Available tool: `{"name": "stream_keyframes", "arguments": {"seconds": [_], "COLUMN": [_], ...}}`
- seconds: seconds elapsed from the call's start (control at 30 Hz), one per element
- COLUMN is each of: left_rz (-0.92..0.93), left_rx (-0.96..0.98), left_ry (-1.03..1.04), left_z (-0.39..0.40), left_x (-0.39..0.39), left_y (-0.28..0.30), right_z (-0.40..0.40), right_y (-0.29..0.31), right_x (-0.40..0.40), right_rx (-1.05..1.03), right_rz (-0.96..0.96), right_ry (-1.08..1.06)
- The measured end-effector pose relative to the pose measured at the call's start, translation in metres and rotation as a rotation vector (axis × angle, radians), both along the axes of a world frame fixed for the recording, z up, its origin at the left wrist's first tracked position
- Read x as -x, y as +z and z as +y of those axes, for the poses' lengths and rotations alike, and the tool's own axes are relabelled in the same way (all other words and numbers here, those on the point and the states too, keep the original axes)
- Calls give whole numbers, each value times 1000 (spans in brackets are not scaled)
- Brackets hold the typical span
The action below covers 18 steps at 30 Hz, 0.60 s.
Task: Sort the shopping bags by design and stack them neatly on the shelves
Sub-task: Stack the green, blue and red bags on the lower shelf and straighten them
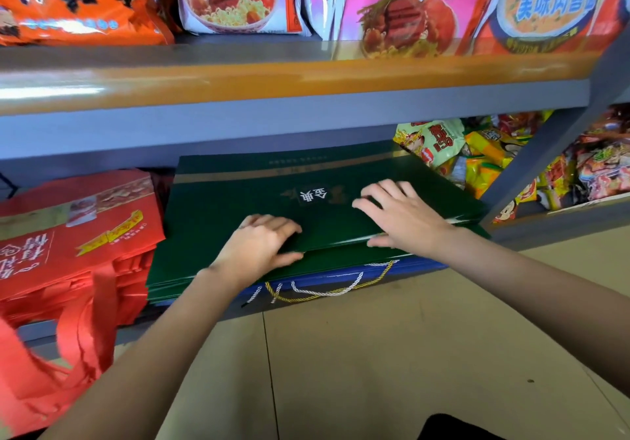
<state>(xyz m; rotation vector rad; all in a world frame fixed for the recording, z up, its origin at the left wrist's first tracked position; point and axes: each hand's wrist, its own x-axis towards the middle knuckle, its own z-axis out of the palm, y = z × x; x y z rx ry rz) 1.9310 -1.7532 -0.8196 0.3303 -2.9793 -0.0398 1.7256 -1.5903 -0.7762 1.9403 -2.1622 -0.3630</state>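
On the far left of the lower shelf [531,231] lies a pile of red bags [75,235], their fabric handles spilling over the front edge. Just beside them sits the stack of green bags [238,197], flat and glossy, with a gold band and a small white label on the top one; corded handles [327,286] hang out from under the stack, over what looks like a blue bag below. The left hand [260,245] rests on the top green bag near its front edge, thumb at the edge and fingers curved over the surface; whether it truly grips the bag I cannot tell. Further right, the right hand [399,218] lies flat with fingers spread, pressing the same bag down, holding nothing. The step in hand seems to be settling a green bag onto its matching stack. The next move likely calls for sliding it back until the edges line up. To the right are loose snack packets [477,153].
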Motion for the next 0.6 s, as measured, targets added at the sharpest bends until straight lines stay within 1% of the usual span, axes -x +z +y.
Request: {"name": "stream_keyframes", "arguments": {"seconds": [0.07, 0.1, 0.17, 0.2, 0.23, 0.3, 0.37, 0.47, 0.53, 0.6], "left_rz": [-34, -39, -50, -98, -162, -215, -254, -342, -287, -208], "left_rx": [-22, -52, -148, -215, -291, -364, -362, -295, -280, -312], "left_ry": [-5, 1, 41, 78, 117, 158, 168, 144, 150, 174], "left_z": [5, 7, 5, 0, -4, -9, -10, -5, -9, -16], "left_x": [-5, -7, -11, -13, -15, -16, -14, -7, -6, -8], "left_y": [-11, -15, -20, -20, -19, -15, -12, -8, -3, 4], "right_z": [-11, -12, -10, -7, -5, 2, 5, 9, 7, 6], "right_y": [0, -1, -6, -7, -9, -8, -7, -10, -6, 5], "right_x": [3, 3, 1, 3, 7, 17, 23, 24, 26, 34], "right_rx": [-139, -193, -217, -242, -199, -244, -296, -356, -293, -183], "right_rz": [38, 69, 76, 29, -42, -193, -227, -226, -233, -271], "right_ry": [25, 78, 114, 100, 98, -50, -126, -124, -104, -116]}}
